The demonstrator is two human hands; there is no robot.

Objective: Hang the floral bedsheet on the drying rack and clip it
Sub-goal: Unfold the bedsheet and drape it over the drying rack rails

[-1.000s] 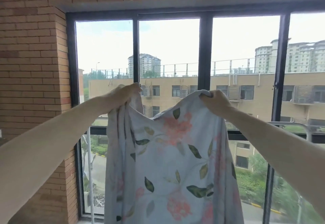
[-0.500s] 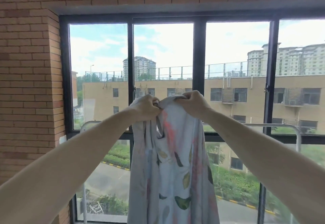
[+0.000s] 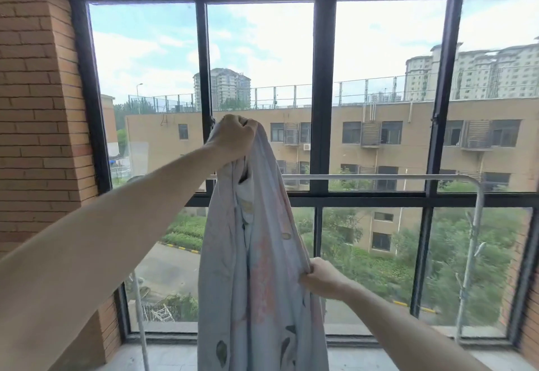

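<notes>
Left hand (image 3: 234,135) raised above rack rail, fist clenched round bunched top of floral bedsheet (image 3: 256,268). Sheet hangs in long gathered column from that fist, in front of drying rack (image 3: 376,177), crossing top rail near its left end; lower end runs out at bottom edge of view. Whether cloth touches rail: cannot tell. Right hand (image 3: 322,278) lower, below rail, fingers pinching sheet's right edge. Rack's right upright (image 3: 469,257) stands before dark-framed window (image 3: 319,102). Brick wall (image 3: 38,102) at left.

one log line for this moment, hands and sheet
left hand: grips bunched top of floral bedsheet | right hand: pinches its side edge | drying rack: bare, sheet not yet hung
</notes>
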